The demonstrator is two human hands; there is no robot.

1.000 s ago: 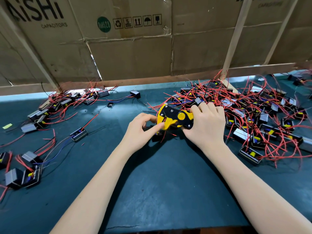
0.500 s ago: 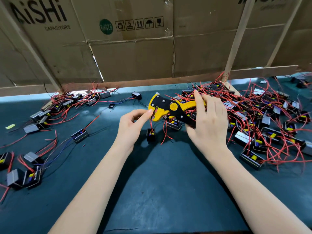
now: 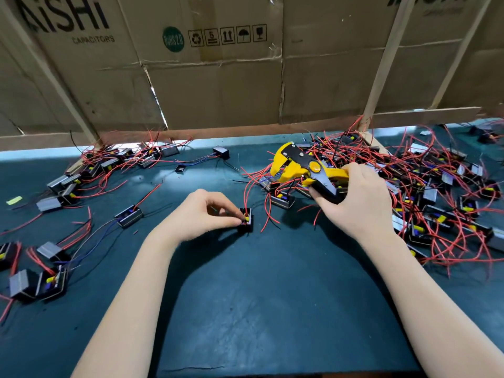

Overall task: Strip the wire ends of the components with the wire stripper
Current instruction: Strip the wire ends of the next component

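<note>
Small electronics assembly workshop, by every sign: dark green bench mat (image 3: pixel 259 309); heaps of small boxed components trailing red wires (image 3: pixel 441 203) on the right, more of the same (image 3: pixel 90 170) on the left; flattened capacitor cartons (image 3: pixel 218 83) on wooden battens as a makeshift back wall; yellow-and-black wire stripper (image 3: pixel 305 167) in use.

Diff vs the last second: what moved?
The left hand dropped from the wire stripper to the mat and now pinches a small component. The right hand carried the stripper up and right. The piles of components stayed put.
</note>
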